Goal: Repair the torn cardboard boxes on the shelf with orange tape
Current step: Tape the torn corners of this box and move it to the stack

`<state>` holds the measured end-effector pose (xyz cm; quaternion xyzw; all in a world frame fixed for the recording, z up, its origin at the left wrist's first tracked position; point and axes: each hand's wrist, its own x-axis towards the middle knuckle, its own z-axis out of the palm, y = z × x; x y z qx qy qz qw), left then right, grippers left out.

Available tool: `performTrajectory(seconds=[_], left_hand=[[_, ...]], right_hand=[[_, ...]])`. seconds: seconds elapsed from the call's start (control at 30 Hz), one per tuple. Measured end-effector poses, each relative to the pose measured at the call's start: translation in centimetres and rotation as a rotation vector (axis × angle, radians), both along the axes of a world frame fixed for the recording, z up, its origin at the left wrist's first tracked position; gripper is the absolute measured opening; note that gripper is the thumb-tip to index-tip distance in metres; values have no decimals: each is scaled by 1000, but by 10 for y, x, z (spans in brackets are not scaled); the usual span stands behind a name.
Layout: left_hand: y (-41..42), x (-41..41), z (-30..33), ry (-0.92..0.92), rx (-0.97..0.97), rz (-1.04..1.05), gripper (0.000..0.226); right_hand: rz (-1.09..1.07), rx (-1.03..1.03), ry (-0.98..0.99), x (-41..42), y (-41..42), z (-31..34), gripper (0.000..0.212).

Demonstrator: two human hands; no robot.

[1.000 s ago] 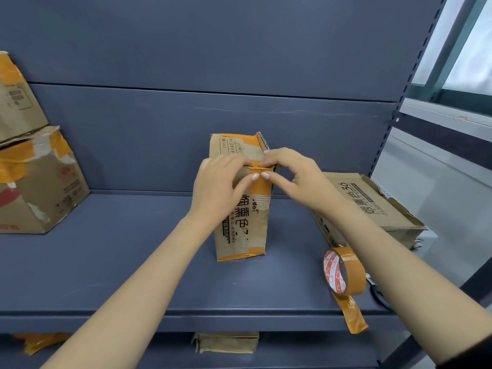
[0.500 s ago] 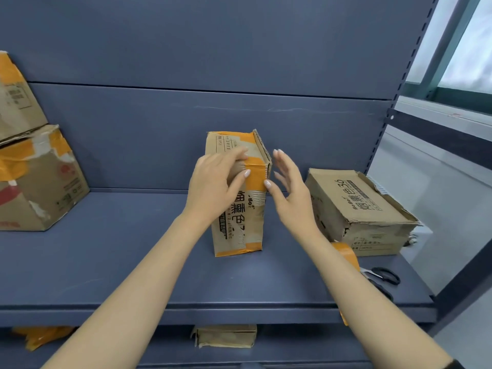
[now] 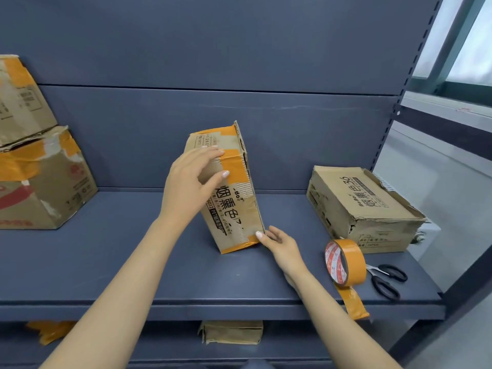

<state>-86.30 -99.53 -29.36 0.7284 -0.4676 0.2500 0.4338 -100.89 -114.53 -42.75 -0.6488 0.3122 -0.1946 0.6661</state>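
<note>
- Head view, the only one: a tall brown cardboard box with black printing and orange tape patches (image 3: 229, 193) stands on end in the middle of the dark blue-grey metal shelf (image 3: 106, 262), leaning a bit with its top tipped to the left.
- The left hand (image 3: 191, 182) is up on the box's upper front face, fingers laid across the orange tape strip there and thumb out toward the print; fingers look fairly straight, more pressing than gripping.
- The right hand (image 3: 279, 243) is down low at the box's bottom right corner, fingertips touching the edge, fingers loose and holding nothing.
- The roll of orange tape with a red-and-white core (image 3: 344, 262) hangs around the right forearm just beside the wrist, its loose tail dangling past the shelf's front lip.
- Black-handled scissors (image 3: 386, 279) lie on the shelf right of the roll.
- A flat, battered cardboard box with a ragged edge (image 3: 362, 209) sits at the right end, well apart from both hands.
- Two taped-up boxes stacked at the left end (image 3: 40, 169).
- A small cardboard box (image 3: 231, 332) is on the shelf below.
</note>
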Motion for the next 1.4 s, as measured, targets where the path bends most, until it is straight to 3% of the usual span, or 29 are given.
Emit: performTrajectory(seconds=[0.07,0.23,0.4,0.6,0.7,0.9,1.1,1.27,1.4], left_hand=[[6,2,0,62,-32,21,37],[16,7,-8,162,-142,55,34],[23,-1,-14,247,-280,72,31],[37,-3,-33,619,-509,48,32],[39,-4,-55,722,-566,-1,33],[40,-17,-108,849,-550,-40,28],[40,-28,-143,962,-404,-31,35],[42,-16,-135,989,-355,-96,66],[41,-9,-126,957,-338,-126,85]], right_hand=[[-12,96,-82,8,2,-3,84],[-165,96,-157,20,10,0,59],[-210,0,-209,16,16,11,54],[-260,-196,-325,-2,10,37,39],[-265,-273,-344,-8,4,42,44],[-250,-414,-289,-20,-7,40,45],[-229,-398,-252,-19,-8,28,70],[-270,-231,-284,-21,-8,10,75],[-226,-268,-277,-20,-9,8,61]])
